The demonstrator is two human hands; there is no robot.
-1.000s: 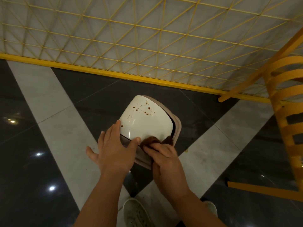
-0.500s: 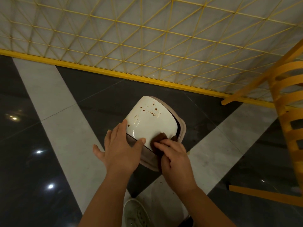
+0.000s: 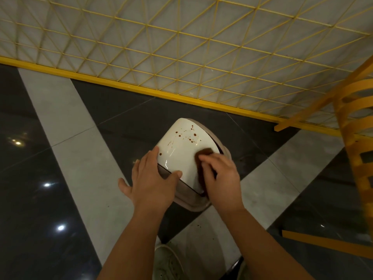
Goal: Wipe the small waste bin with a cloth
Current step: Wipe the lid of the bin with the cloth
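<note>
A small waste bin (image 3: pixel 182 146) with a glossy white domed lid and a taupe body stands on the floor. Brown spots are spattered over the far part of the lid. My left hand (image 3: pixel 152 178) rests on the bin's near left side, fingers over the edge, thumb on the lid. My right hand (image 3: pixel 221 176) presses a brown cloth (image 3: pixel 203 153) onto the right side of the lid; most of the cloth is hidden under the fingers.
The floor (image 3: pixel 66 122) is dark glossy tile with pale grey bands. A yellow wire-grid fence (image 3: pixel 181 57) on a yellow base rail runs behind the bin. A yellow slatted chair (image 3: pixel 357 122) stands at the right. My white shoe (image 3: pixel 167 261) is below the bin.
My right hand has slid the cloth up from the lid's near edge onto its right side. The left hand has kept its hold on the bin.
</note>
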